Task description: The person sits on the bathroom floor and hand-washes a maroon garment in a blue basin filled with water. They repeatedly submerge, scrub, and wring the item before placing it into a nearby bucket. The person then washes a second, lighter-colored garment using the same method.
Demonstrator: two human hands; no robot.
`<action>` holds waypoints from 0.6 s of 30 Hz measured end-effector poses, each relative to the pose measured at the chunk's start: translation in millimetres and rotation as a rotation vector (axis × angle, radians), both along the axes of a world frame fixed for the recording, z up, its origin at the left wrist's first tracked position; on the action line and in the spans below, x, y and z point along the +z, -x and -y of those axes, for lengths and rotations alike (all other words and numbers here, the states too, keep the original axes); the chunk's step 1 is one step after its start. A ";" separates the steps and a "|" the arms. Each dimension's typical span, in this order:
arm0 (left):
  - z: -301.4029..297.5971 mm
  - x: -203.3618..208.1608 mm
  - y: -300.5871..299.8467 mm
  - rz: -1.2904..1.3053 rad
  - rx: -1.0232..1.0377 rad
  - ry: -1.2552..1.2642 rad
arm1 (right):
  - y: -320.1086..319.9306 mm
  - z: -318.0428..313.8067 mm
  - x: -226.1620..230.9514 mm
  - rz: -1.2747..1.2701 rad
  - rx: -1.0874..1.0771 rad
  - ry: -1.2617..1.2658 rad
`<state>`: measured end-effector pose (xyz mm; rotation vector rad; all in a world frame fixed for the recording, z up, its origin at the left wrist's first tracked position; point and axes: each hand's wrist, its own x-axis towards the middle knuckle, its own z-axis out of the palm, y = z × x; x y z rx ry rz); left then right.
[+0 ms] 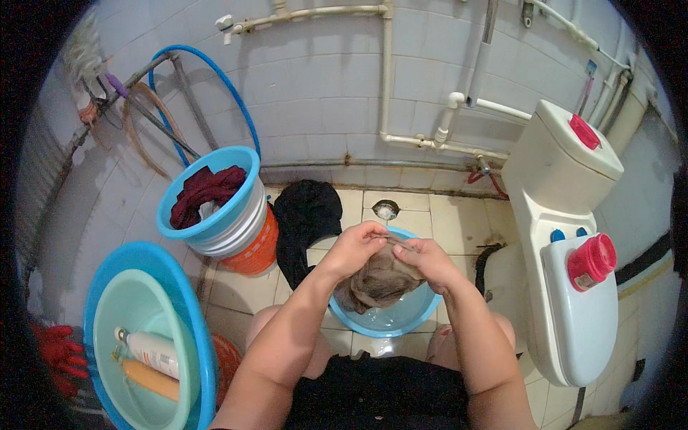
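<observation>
While left hand (352, 249) and right hand (428, 259) both pinch shut on soaked grey-brown cloth (380, 281), bunched just under the grip over shallow blue plastic basin (423, 309), risk judged: slipping wet fabric, splashing onto pale tiled floor (236, 290) below.

To your left, a blue bucket (215, 208) holds dark red clothes (204, 192); right, a white toilet (573, 287); black cloth (307, 215) lies on the floor.

Even soft daylight, faint shadows, sharp centre, fisheye bending, black corners
</observation>
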<state>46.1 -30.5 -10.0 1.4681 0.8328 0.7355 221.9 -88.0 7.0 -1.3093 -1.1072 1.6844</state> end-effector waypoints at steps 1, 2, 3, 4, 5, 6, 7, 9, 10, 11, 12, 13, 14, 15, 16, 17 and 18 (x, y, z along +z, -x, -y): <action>-1.4 -2.5 0.5 -0.034 0.028 -0.056 | 1.3 1.0 1.1 -0.112 -0.016 0.029; -0.8 -3.7 1.8 -0.094 0.083 -0.161 | 2.6 2.1 2.4 -0.224 -0.033 0.058; 0.4 -4.6 2.3 -0.154 0.136 -0.267 | 5.6 2.8 5.4 -0.313 -0.083 0.051; 1.1 -5.6 2.7 -0.213 0.190 -0.373 | 10.8 3.4 8.7 -0.402 -0.133 0.043; -1.7 -10.4 3.8 -0.202 0.181 -0.303 | 13.6 3.7 10.4 -0.490 -0.183 0.036; -5.1 -14.6 5.1 -0.191 0.170 -0.232 | 12.2 3.0 7.9 -0.500 -0.208 0.019; -6.7 -17.2 5.9 -0.179 0.159 -0.162 | 9.0 1.4 2.9 -0.509 -0.233 0.001; 0.5 -11.1 1.6 -0.076 0.038 0.171 | 4.2 0.7 0.8 -0.526 -0.310 -0.017; 6.1 -4.7 -2.6 -0.023 -0.024 0.337 | 2.5 -0.6 -1.5 -0.505 -0.338 -0.071; 9.8 -2.1 -7.5 -0.040 -0.060 0.399 | 0.7 -3.3 -5.6 -0.483 -0.365 -0.126; 15.8 -0.2 -11.3 0.096 -0.063 0.436 | 1.5 -4.9 -5.4 -0.463 -0.389 -0.180; 22.6 0.7 -15.0 0.233 -0.067 0.472 | 2.0 -4.3 -2.4 -0.416 -0.431 -0.167; 26.3 0.9 -17.5 0.370 -0.071 0.507 | 4.8 -1.3 2.6 -0.407 -0.424 -0.225; 25.4 -2.0 -18.4 0.438 -0.086 0.501 | 9.1 2.5 8.6 -0.398 -0.414 -0.284; 22.7 -7.4 -19.1 0.505 -0.101 0.495 | 11.6 4.2 11.6 -0.390 -0.404 -0.344; 21.2 -9.9 -19.0 0.572 -0.115 0.488 | 12.0 3.7 12.2 -0.353 -0.381 -0.375; 21.2 -8.1 -19.5 0.581 -0.132 0.482 | 9.9 3.3 12.5 -0.312 -0.363 -0.407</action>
